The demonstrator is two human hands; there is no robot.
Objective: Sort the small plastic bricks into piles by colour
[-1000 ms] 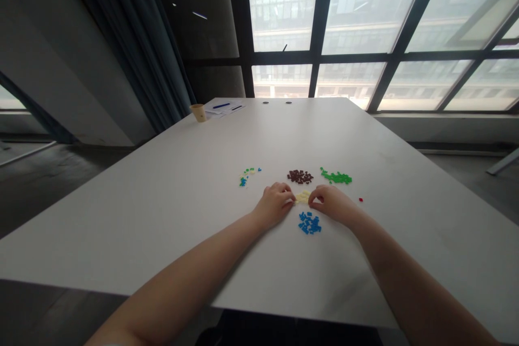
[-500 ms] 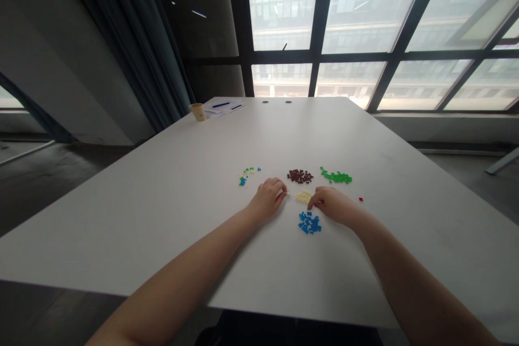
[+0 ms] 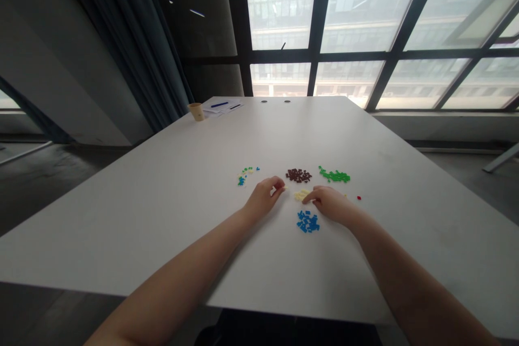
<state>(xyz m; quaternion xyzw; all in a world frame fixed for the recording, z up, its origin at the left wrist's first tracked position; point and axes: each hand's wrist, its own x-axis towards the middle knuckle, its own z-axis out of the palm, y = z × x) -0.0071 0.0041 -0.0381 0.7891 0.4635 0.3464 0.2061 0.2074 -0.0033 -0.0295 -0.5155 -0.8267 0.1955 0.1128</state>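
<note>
My left hand (image 3: 264, 197) rests on the white table (image 3: 162, 227) with its fingers curled, and a tiny cream brick (image 3: 284, 188) shows at the fingertips. My right hand (image 3: 330, 204) lies flat-fingered, its fingertips at the edge of a small pile of cream bricks (image 3: 301, 194). Just below the hands is a pile of blue bricks (image 3: 307, 221). Above them sit a dark brown pile (image 3: 298, 175) and a green strip of bricks (image 3: 334, 175). A mixed cluster of small bricks (image 3: 245, 175) lies further left.
A lone red brick (image 3: 359, 197) lies right of my right hand. A tan paper cup (image 3: 197, 112) and papers with a blue pen (image 3: 221, 107) stand at the far end of the table. Large windows fill the back, with a dark curtain (image 3: 133, 48) to the left.
My left hand has drawn leftward, away from the cream pile, with the tiny brick at its fingertips. My right fingertips have slid left over the pile's edge.
</note>
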